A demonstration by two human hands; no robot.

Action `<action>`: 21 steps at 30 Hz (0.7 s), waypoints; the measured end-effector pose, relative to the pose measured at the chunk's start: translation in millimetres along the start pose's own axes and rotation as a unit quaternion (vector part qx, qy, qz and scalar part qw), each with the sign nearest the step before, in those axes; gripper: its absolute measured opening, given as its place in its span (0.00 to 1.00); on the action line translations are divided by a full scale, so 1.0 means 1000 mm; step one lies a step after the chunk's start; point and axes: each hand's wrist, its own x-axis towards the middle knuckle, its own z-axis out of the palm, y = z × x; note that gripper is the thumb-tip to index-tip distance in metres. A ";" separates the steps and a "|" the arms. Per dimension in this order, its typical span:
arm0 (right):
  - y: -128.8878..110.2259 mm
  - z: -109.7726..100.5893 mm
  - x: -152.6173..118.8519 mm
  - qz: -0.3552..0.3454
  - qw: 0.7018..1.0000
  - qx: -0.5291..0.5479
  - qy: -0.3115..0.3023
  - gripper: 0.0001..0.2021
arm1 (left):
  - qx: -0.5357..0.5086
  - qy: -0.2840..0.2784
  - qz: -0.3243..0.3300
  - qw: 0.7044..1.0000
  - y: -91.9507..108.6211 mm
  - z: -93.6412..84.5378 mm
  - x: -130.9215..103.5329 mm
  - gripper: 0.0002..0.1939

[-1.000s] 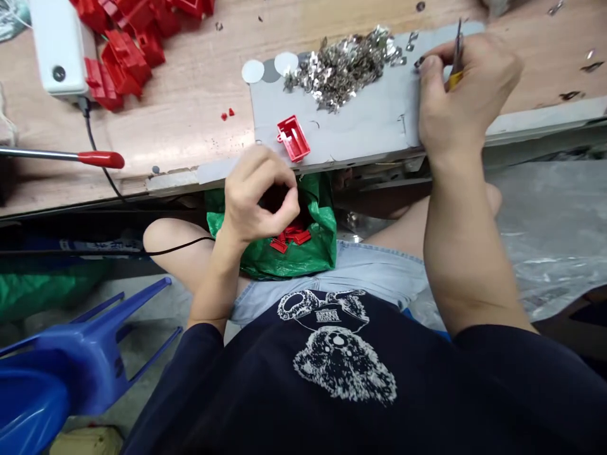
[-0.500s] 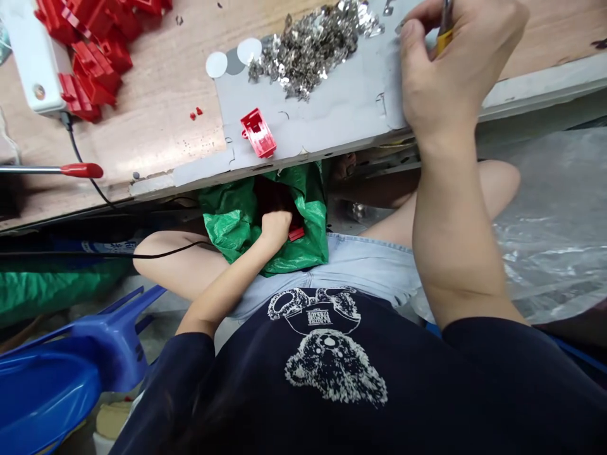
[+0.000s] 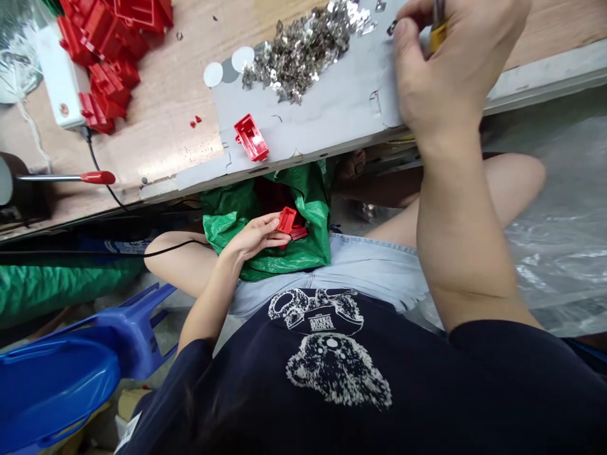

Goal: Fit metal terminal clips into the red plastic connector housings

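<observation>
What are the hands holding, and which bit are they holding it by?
The left hand holds a red plastic piece by one side. The right hand holds a tool by its yellow part, with something tiny at its fingertips.

On the bench (image 3: 165, 114), a heap of metal pieces (image 3: 303, 54) lies on a sheet (image 3: 294, 120), with a box (image 3: 251, 138) before it, near the front edge. Left of the sheet is a pile of boxes (image 3: 111, 82); a bag (image 3: 317, 218) rests on the lap, a stool (image 3: 135, 335) to its left.
</observation>
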 end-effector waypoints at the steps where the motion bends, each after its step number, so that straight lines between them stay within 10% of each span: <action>1: 0.001 0.000 0.000 -0.003 1.000 0.000 0.004 0.13 | -0.085 -0.023 -0.019 0.996 0.000 0.000 -0.005 0.21; 16: 0.000 -0.002 -0.001 -0.004 1.000 -0.011 -0.004 0.16 | -0.219 -0.076 -0.036 0.972 0.009 0.002 -0.027 0.20; 21: 0.001 0.000 -0.001 -0.007 1.000 -0.019 -0.007 0.16 | -0.134 0.031 0.025 0.990 0.002 0.001 -0.012 0.20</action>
